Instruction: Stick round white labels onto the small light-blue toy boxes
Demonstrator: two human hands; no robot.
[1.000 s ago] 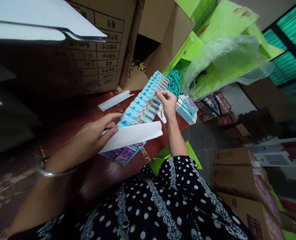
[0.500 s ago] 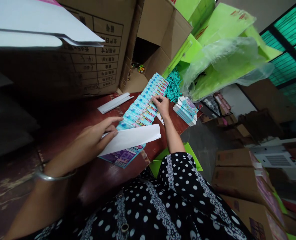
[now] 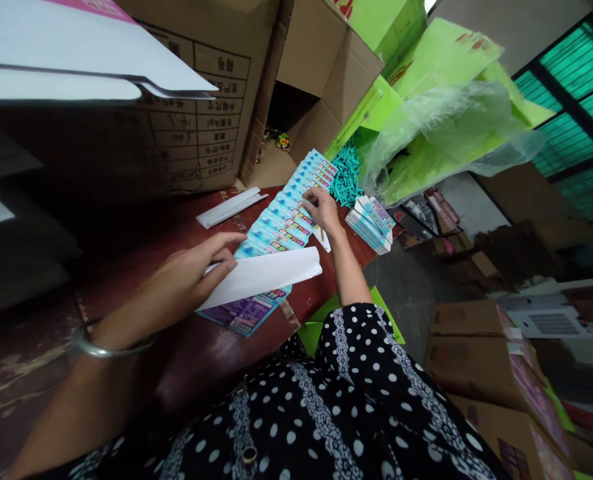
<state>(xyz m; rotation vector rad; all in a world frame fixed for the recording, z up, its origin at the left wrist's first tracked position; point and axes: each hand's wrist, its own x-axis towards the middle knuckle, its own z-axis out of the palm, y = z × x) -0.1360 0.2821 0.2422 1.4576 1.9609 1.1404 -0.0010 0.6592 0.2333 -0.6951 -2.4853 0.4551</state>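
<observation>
Your right hand (image 3: 323, 212) is over the right edge of the blue cards (image 3: 276, 207), which lie overlapped in a row from near to far on the dark red desk (image 3: 309, 293). Its grip is with fingers drawn together; I cannot tell if something is pinched there. Your left hand (image 3: 191, 270) has its thumb on the white strip (image 3: 271, 272) at the near end of the row; whether this grip closes on it, I cannot tell.

The cards carry multi-coloured lettering, too small to read. Below the strip, the purple panel (image 3: 243, 313) shows a barcode and small print, also not readable. On the left, the large carton (image 3: 221, 127) bears a printed table of Chinese characters, upside down, with some handwriting in it. Right of the far cards is a pile of teal pieces (image 3: 346, 175); nearer, a stack of boxes (image 3: 371, 225). The green bags (image 3: 441, 60) have red markings.
</observation>
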